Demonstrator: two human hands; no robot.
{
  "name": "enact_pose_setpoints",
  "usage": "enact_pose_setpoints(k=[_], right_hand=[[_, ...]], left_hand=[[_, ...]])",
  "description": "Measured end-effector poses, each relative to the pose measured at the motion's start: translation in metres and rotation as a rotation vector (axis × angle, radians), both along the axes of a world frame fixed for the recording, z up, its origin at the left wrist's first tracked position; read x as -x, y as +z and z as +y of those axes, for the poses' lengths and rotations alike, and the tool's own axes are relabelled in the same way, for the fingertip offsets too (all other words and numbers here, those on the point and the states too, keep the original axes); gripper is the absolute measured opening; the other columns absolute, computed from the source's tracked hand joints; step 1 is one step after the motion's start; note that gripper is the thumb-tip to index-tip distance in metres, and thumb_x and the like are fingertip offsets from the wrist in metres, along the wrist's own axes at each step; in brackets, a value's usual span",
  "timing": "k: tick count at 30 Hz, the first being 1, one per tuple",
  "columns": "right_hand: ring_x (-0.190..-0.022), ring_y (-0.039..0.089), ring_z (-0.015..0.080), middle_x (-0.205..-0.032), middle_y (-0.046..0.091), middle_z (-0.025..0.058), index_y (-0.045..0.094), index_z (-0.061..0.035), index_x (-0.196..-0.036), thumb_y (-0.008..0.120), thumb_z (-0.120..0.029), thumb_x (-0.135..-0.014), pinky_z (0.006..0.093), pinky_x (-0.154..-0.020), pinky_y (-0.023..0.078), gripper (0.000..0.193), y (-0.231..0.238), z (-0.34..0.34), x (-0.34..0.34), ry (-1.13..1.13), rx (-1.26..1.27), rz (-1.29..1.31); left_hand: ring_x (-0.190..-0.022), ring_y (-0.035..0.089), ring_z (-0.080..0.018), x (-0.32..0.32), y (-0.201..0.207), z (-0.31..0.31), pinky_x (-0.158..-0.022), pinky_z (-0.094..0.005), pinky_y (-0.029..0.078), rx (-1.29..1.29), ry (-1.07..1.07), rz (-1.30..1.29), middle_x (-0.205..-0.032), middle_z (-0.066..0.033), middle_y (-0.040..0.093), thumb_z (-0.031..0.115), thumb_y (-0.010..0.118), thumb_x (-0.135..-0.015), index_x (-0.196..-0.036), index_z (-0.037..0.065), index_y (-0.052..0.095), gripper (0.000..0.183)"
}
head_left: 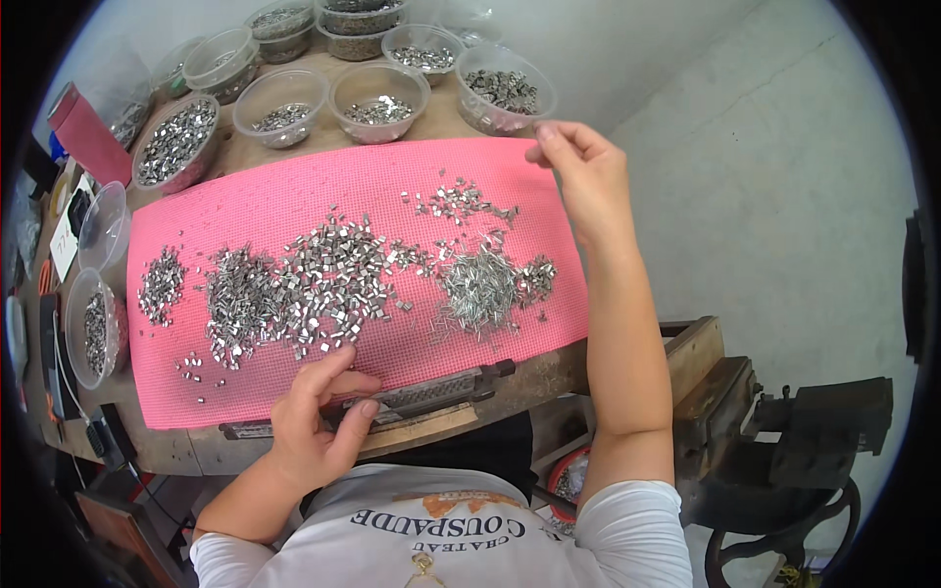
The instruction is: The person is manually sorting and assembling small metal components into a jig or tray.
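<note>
A pink textured mat point(520, 363) carries several heaps of small silvery metal pieces. My left hand point(319, 416) is at the mat's near edge, fingers apart, its index fingertip close to the middle heap of blocky pieces point(338, 279). Over the mat's far right corner, my right hand point(588, 176) is raised with thumb and fingers curled together, just below a clear plastic bowl point(505, 122) of metal pieces. Whatever lies between those fingertips, if anything, is too small to make out. Thin pin-like pieces point(480, 289) form a heap on the right.
Clear bowls of metal pieces line the far side, including one bowl point(379, 127) in the middle and another point(176, 176) at left. A pink bottle point(88, 132) stands far left. A dark metal bar point(431, 392) lies along the near edge. Black machinery point(804, 431) is at right.
</note>
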State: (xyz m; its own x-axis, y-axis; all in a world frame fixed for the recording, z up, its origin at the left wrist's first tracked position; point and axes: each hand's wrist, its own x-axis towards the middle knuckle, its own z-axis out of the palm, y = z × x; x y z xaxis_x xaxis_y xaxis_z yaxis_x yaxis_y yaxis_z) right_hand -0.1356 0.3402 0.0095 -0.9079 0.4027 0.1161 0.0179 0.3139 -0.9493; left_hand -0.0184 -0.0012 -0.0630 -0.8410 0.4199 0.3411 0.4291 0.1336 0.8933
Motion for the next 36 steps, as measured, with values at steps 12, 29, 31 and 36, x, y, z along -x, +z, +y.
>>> enact_pose_setpoints(k=[12,29,31,36], right_hand=[[-0.091,0.069,0.0192,-0.097,0.074,0.0081,0.078,-0.0026,-0.106,0.075,-0.004,-0.091,0.0336,-0.085,0.054,0.016,-0.058,0.066,-0.052,0.294,-0.516,-0.067],[-0.097,0.065,0.0309,-0.094,0.068,0.0085,0.074,-0.0050,-0.090,0.077,-0.007,-0.083,0.0439,-0.089,0.050,0.008,-0.074,0.062,-0.049,0.311,-0.762,0.192],[-0.098,0.064,0.0313,-0.094,0.067,0.0090,0.072,-0.0042,-0.090,0.077,-0.006,-0.083,0.0440,-0.089,0.050,0.008,-0.075,0.060,-0.049,0.312,-0.753,0.180],[-0.100,0.063,0.0343,-0.098,0.066,0.0125,0.066,-0.0013,-0.092,0.072,-0.004,-0.086,0.0460,-0.091,0.049,0.009,-0.080,0.063,-0.050,0.317,-0.742,0.141]], left_hand=[[-0.098,0.073,-0.0294,0.045,0.062,0.040,-0.088,-0.0385,0.057,0.373,-0.055,0.042,-0.103,-0.0140,0.077,0.006,0.083,-0.080,-0.104,0.002,0.077,0.025],[-0.084,0.075,-0.0258,0.189,0.019,0.129,-0.081,-0.0381,0.059,0.616,-0.001,0.061,-0.094,-0.0142,0.078,0.018,0.080,-0.084,-0.099,0.003,0.081,0.021],[-0.083,0.075,-0.0267,0.194,0.014,0.133,-0.081,-0.0381,0.059,0.614,0.000,0.072,-0.093,-0.0136,0.078,0.017,0.079,-0.084,-0.100,0.006,0.081,0.019],[-0.089,0.074,-0.0302,0.207,0.009,0.137,-0.081,-0.0431,0.058,0.791,-0.149,0.273,-0.095,-0.0085,0.077,0.015,0.078,-0.083,-0.096,0.012,0.081,0.013]])
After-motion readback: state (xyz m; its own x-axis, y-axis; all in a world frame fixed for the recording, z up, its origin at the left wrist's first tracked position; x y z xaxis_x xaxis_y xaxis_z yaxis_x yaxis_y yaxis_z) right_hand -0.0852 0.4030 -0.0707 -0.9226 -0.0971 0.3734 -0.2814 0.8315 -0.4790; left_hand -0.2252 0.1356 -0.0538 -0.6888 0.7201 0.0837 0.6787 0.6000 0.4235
